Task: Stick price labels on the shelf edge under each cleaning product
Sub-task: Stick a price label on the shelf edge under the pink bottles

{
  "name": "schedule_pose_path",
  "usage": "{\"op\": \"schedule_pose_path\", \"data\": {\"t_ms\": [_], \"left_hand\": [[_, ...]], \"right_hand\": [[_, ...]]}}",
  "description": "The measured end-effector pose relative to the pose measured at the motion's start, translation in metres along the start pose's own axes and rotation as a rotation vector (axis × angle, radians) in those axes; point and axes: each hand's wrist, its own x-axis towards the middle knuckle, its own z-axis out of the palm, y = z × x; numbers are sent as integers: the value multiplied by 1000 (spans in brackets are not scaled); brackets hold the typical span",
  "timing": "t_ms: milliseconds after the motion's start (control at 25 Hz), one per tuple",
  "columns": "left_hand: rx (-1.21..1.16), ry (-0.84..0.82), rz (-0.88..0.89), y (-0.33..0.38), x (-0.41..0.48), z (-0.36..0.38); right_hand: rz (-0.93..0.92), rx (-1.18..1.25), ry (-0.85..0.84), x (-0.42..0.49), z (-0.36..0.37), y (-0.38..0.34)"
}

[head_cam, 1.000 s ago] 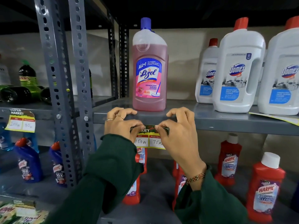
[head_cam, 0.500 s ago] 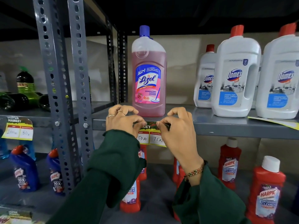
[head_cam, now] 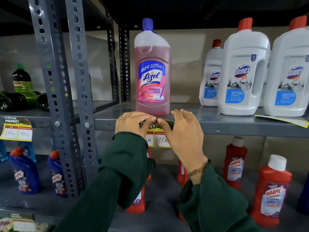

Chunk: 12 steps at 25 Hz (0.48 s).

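Observation:
A pink Lizol bottle point(head_cam: 153, 76) with a blue cap stands upright on the grey metal shelf point(head_cam: 234, 126). Directly below it, a yellow price label point(head_cam: 160, 138) with a green top lies against the shelf's front edge; "75" is readable on its white box. My left hand point(head_cam: 132, 125) and my right hand point(head_cam: 182, 131) both press the label's top strip with fingertips and thumbs, meeting at its middle. The hands cover much of the label. Both arms wear dark green sleeves.
White Domex bottles point(head_cam: 242, 77) stand right of the Lizol. A loose yellow label point(head_cam: 284, 121) lies on the shelf at the right. Red Harpic bottles point(head_cam: 274, 191) fill the lower shelf. Perforated uprights point(head_cam: 66, 97) separate a left bay with another stuck label point(head_cam: 16, 131) and blue Harpic bottles point(head_cam: 25, 174).
My fingertips have slid inward along the label's top strip and now meet at its middle. The view has dropped slightly, so the shelf sits lower in frame.

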Motion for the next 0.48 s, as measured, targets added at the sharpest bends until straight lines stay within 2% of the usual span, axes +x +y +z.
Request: {"op": "schedule_pose_path", "data": {"t_ms": [80, 480], "left_hand": [[36, 29, -2, -3, 1, 2], [189, 122, 126, -23, -6, 3]], "right_hand": [[-8, -17, 4, 0, 0, 0], [50, 8, -194, 9, -15, 9]]}}
